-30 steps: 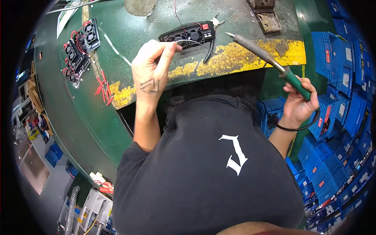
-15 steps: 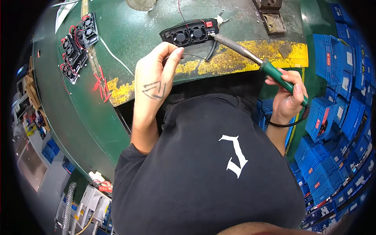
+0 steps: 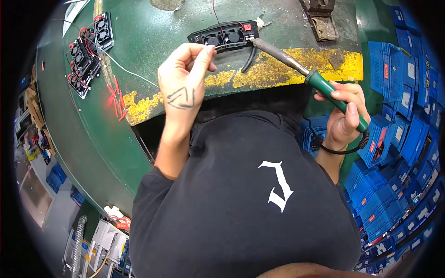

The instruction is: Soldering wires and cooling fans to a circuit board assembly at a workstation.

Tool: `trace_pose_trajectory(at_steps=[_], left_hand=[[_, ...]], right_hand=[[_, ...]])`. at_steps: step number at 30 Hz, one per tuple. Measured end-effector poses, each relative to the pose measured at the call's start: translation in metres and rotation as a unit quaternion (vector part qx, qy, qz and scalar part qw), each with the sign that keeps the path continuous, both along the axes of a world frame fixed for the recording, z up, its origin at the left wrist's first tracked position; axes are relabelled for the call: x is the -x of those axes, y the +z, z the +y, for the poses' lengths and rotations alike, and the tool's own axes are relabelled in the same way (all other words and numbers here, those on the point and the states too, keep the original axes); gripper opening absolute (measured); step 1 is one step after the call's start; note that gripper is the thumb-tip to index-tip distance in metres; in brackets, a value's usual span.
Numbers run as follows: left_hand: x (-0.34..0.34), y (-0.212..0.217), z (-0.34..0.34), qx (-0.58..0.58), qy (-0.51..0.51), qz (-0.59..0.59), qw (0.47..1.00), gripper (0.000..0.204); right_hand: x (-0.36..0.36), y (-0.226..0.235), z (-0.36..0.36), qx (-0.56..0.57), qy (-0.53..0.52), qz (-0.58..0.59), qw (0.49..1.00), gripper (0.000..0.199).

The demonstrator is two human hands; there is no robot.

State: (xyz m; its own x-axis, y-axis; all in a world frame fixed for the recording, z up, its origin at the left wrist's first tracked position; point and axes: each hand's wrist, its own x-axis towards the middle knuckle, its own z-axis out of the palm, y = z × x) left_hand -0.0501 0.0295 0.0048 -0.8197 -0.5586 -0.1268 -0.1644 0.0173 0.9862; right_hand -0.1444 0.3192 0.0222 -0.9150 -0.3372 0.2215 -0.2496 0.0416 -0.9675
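Note:
My right hand (image 3: pixel 347 113) is wrapped round the green handle of a soldering iron (image 3: pixel 324 88). The iron's tip touches the right end of a black panel with two small fans (image 3: pixel 233 36), beside a red part. Between thumb and fingers, my left hand (image 3: pixel 183 78) pinches a thin solder wire (image 3: pixel 230 45), which runs along the panel's near edge toward the tip. A short black cable (image 3: pixel 249 62) hangs from the panel's right end. Parts of the left fan are hidden behind my left fingers.
More fan panels (image 3: pixel 85 60) with red wires lie at the left, near several red wire pieces (image 3: pixel 116 99). Pliers (image 3: pixel 263 21) lie behind the panel. A metal iron stand (image 3: pixel 323 25) is at the back right. Blue crates (image 3: pixel 387 69) are stacked right of the bench.
My left hand has moved slightly up toward the panel, bringing the solder wire closer to the iron's tip. The panel has shifted slightly left. My right hand has dropped slightly to the right.

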Motion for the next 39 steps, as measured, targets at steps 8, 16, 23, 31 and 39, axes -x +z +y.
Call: trace_pose_trajectory(at_steps=[8,16,23,31,39], left_hand=[[0.015,-0.029,0.027,0.338,0.056,0.069,0.937,0.009],[0.020,-0.030,0.031,0.403,0.046,0.046,0.913,0.014],[0.022,-0.029,0.036,0.441,0.024,0.060,0.895,0.018],[0.022,-0.029,0.039,0.448,0.014,0.059,0.892,0.019],[0.022,-0.028,0.039,0.446,0.010,0.051,0.894,0.018]], right_hand=[[0.004,0.002,-0.001,0.000,0.006,-0.006,1.000,0.044],[0.004,0.002,-0.004,0.014,-0.011,-0.007,1.000,0.038],[0.005,0.002,-0.004,0.013,-0.002,0.001,1.000,0.038],[0.005,0.002,-0.004,0.010,-0.001,0.003,1.000,0.039],[0.007,0.003,-0.002,-0.001,0.004,-0.007,1.000,0.045]])
